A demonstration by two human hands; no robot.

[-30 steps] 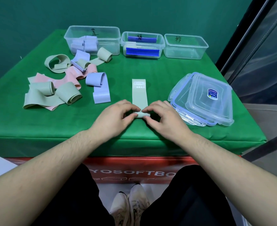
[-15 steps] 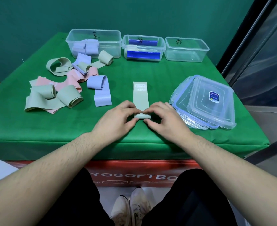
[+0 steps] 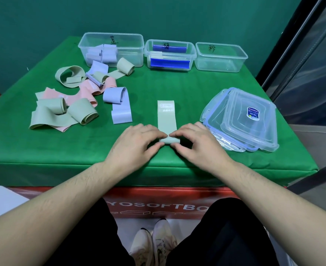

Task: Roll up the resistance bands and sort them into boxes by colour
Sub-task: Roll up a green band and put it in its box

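Observation:
A pale green resistance band [image 3: 166, 117] lies flat on the green table [image 3: 43, 150], its near end curled into a small roll. My left hand [image 3: 135, 145] and my right hand [image 3: 198, 145] pinch that roll from either side, fingertips meeting over it. To the left lies a loose pile of green bands [image 3: 62, 112], pink bands [image 3: 89, 91] and lilac bands [image 3: 118, 104]. At the back stand three clear boxes: the left box [image 3: 131, 41] holds lilac rolls, the middle box [image 3: 169, 54] holds blue strips, the right box [image 3: 221, 58] looks bare inside.
A stack of clear lids [image 3: 244, 120] with blue seals sits at the right, close to my right hand. The table's front edge runs just below my wrists. A dark frame [image 3: 284, 45] rises at the right.
The roll at the band's near end has grown slightly and both hands have crept forward along the band. The flat part of the band looks shorter.

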